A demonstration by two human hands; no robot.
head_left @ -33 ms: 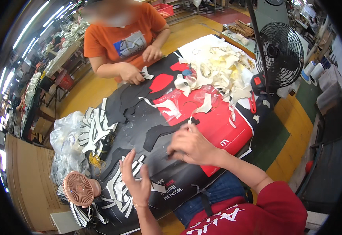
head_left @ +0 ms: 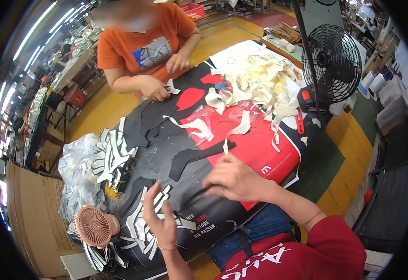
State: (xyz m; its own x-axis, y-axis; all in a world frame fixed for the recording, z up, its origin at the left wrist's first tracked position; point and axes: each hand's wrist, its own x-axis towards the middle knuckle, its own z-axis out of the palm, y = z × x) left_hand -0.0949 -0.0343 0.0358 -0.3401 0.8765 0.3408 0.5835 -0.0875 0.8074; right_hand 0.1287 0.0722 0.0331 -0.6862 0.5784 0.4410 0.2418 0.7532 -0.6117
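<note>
The right hand (head_left: pixel 234 179) was curled, its fingers bent over a thin dark strip of cut material (head_left: pixel 199 193) that ran out from under the palm toward the left hand; whether the fingertips actually pinched the strip could not be told, since the back of the hand hid them. A narrow white strip of backing paper (head_left: pixel 234 133) rose from just beyond the right knuckles and curved away over the table. The left hand (head_left: pixel 159 219) was open, palm turned toward the right hand, fingers spread and slightly bent, holding nothing that could be seen; it hovered over a fan of flat black-and-white cut pieces (head_left: pixel 141 224) lying on the table beneath it.

Both hands worked above a glossy black and red printed sheet (head_left: pixel 260 149) that covered the table. Just left of the left hand stood a small round pink plastic fan (head_left: pixel 93 226), and beyond that lay a crumpled clear plastic bag (head_left: pixel 75 172) with more black-and-white pieces (head_left: pixel 110 151) stacked beside it. Between the two hands and farther out, a flat black cut shape (head_left: pixel 190 158) lay on the sheet.

Well beyond the right hand, a loose heap of white and cream paper offcuts (head_left: pixel 260 84) was piled on the far end of the table, next to a black wire-caged standing fan (head_left: pixel 333 63). Across the table sat another person in an orange shirt (head_left: pixel 141 46), whose hands (head_left: pixel 155 88) held a small white piece near the table's far edge.
</note>
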